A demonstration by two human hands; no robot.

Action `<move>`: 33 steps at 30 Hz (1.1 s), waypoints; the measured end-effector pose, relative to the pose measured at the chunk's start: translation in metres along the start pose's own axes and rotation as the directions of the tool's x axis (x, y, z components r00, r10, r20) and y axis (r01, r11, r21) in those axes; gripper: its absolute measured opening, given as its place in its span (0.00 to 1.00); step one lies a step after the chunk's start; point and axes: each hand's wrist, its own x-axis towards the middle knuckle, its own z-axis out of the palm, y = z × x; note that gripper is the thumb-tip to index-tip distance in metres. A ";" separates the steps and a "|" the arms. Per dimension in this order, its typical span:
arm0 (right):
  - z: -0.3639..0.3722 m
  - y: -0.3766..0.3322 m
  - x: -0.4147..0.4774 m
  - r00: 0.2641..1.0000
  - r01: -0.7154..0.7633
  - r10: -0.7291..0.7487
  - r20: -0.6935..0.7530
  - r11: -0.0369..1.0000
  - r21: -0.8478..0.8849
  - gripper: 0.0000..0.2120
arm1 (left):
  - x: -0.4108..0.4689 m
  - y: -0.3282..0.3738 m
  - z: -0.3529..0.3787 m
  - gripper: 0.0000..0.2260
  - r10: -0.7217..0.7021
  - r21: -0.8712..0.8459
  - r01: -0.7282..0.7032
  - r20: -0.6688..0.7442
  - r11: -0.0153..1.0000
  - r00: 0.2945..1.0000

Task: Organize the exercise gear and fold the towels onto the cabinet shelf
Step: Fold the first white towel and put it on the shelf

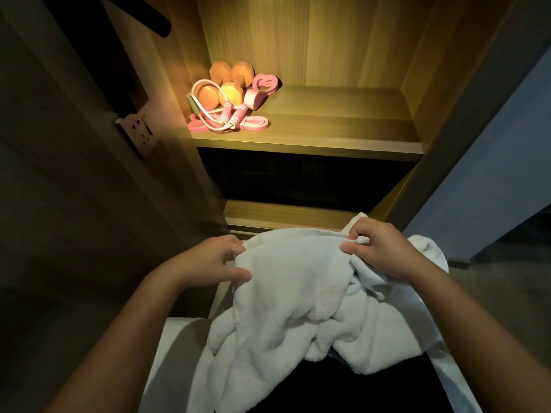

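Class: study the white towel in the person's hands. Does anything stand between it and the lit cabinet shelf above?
Nothing visible does. The left hand and right hand grip the towel below the shelf, whose front is open; the dumbbells and jump rope sit at its left side, bare wood showing to their right.

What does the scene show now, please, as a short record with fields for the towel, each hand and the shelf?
towel: white, crumpled, not yet folded
left hand: grips its left edge
right hand: pinches its right edge
shelf: lit; gear lies at its left
gear: orange dumbbells, pink jump rope
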 end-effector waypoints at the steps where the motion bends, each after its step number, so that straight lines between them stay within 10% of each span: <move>1: 0.000 0.000 0.000 1.000 -0.007 0.007 0.002 1.000 0.005 0.08 | 0.001 -0.003 0.004 0.09 -0.011 -0.017 0.010 -0.031 1.000 0.999; 7: 0.001 0.002 -0.001 0.999 -0.032 0.032 0.010 0.999 0.034 0.08 | 0.005 -0.016 0.017 0.02 -0.113 -0.274 0.010 -0.361 0.962 0.926; 15: 0.004 0.000 0.000 0.999 -0.054 0.054 0.004 0.998 0.025 0.07 | 0.006 -0.035 0.013 0.13 -0.032 0.244 0.074 -0.172 0.967 0.985; 23: 0.007 0.006 -0.001 0.997 -0.075 0.077 -0.024 0.995 0.062 0.06 | 0.000 -0.041 0.028 0.02 -0.195 -0.427 -0.048 -0.507 0.903 0.840; 33: 0.006 0.003 0.000 0.996 -0.076 0.079 -0.046 0.994 0.075 0.07 | 0.006 -0.019 0.011 0.03 -0.302 -0.575 -0.241 -0.688 0.782 0.660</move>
